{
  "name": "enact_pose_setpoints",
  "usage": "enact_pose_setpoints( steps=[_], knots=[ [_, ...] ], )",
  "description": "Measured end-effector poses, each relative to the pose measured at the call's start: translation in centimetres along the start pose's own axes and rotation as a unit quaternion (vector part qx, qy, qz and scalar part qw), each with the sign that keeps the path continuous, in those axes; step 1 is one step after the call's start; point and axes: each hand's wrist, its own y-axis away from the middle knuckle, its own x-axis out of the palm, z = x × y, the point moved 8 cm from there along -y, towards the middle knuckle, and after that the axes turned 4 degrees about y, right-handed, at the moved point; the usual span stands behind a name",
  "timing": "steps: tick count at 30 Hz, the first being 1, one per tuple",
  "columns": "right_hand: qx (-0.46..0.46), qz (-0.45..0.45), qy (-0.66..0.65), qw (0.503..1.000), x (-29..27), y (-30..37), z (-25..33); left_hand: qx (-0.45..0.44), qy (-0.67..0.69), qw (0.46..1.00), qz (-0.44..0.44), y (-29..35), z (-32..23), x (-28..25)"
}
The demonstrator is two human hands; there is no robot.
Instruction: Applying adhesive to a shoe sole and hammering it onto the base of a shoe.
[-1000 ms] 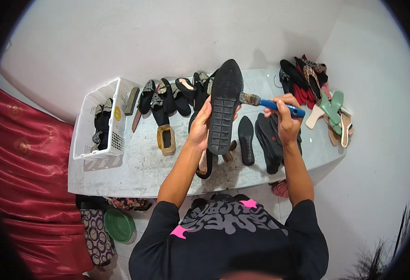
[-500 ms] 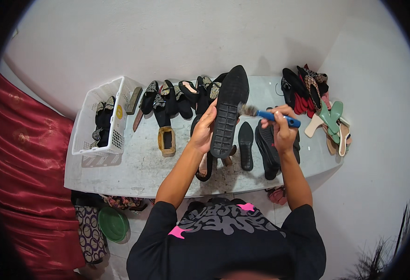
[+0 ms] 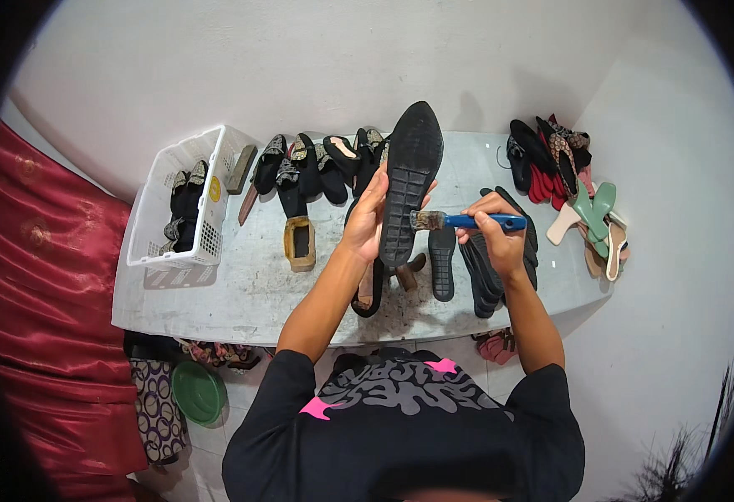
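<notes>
1. From where I stand, the left hand [image 3: 368, 216] is closed around a black sole [image 3: 414, 159], thumb along one edge, fingertips showing past the other.
2. That sole is up above the worktop [image 3: 241, 305], pointed toe away from the person, its blocky tread facing up; its underside is hidden from me.
3. The right hand [image 3: 496, 233] grips a blue-handled brush [image 3: 488, 222], fingers wrapped about the handle, and the bristles meet the sole's right edge, beside the tread.
4. Below the brush, a second sole [image 3: 442, 269] lies flat, partly covered by it, with a pile of soles [image 3: 482, 284] just to its right.
5. A black shoe [image 3: 368, 291] shows partly behind the held sole, near the left forearm.
6. Farther left I see a yellow-brown tub [image 3: 301, 262], a row of shoes [image 3: 304, 171] near the wall, and a white crate [image 3: 213, 219] with more shoes inside.
7. At the far right there's a red-and-black heap [image 3: 542, 171], with green pieces [image 3: 598, 205] just in front.
</notes>
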Motion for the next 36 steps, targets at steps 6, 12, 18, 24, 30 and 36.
enact_pose_setpoints(
  steps=[6, 12, 18, 24, 30, 36],
  knots=[
    [-0.043, -0.09, -0.037, 0.994, -1.6, -2.1, 1.3, -0.015, 0.038, 0.999, 0.0, 0.4, 0.6, -1.2],
    [0.023, 0.0, -0.051, 0.998, -0.2, -0.1, -0.8, -0.016, 0.047, 0.999, -0.006, 0.4, 0.8, -1.0],
    [-0.015, -0.102, -0.058, 0.993, -1.5, -1.3, 0.3, -0.006, 0.037, 0.999, -0.006, 0.5, 0.8, -1.1],
    [0.042, -0.043, -0.03, 0.998, -0.6, 0.6, -0.8, -0.022, 0.059, 0.998, 0.008, 0.8, 1.1, -1.5],
    [-0.026, -0.047, -0.078, 0.996, -0.3, -3.3, 1.9, -0.037, 0.067, 0.996, 0.042, 1.0, 1.2, -0.8],
    [-0.041, -0.117, -0.126, 0.984, 0.9, -3.5, -0.5, -0.061, 0.121, 0.99, 0.041, 1.0, 1.6, -0.1]
  ],
)
